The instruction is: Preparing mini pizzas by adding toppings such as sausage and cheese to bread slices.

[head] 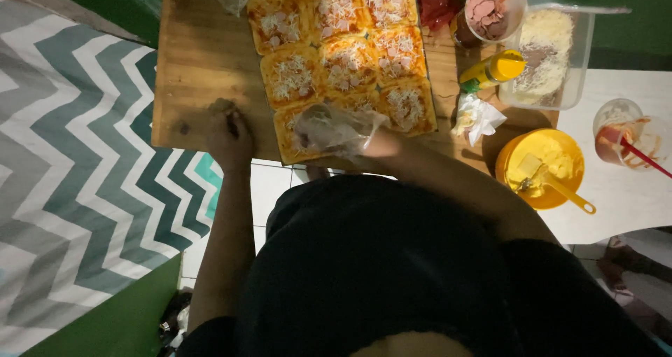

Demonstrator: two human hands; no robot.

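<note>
Several square bread slices (346, 63) with red sauce, grated cheese and sausage pieces lie in rows on a wooden board (203, 56). My right hand (336, 129), inside a clear plastic glove, rests on the nearest slice at the board's front edge. Its fingers look curled over the topping; nothing held is visible. My left hand (229, 136) sits bare on the board's front edge, left of the slices, fingers bent down onto the wood.
Right of the board stand a yellow squeeze bottle (493, 70), a clear tub of grated cheese (549, 56), a bowl of sausage slices (493, 10), a crumpled tissue (477, 115), a yellow tub with a spreader (542, 168) and a sauce cup (626, 136). A zigzag mat (77, 154) lies left.
</note>
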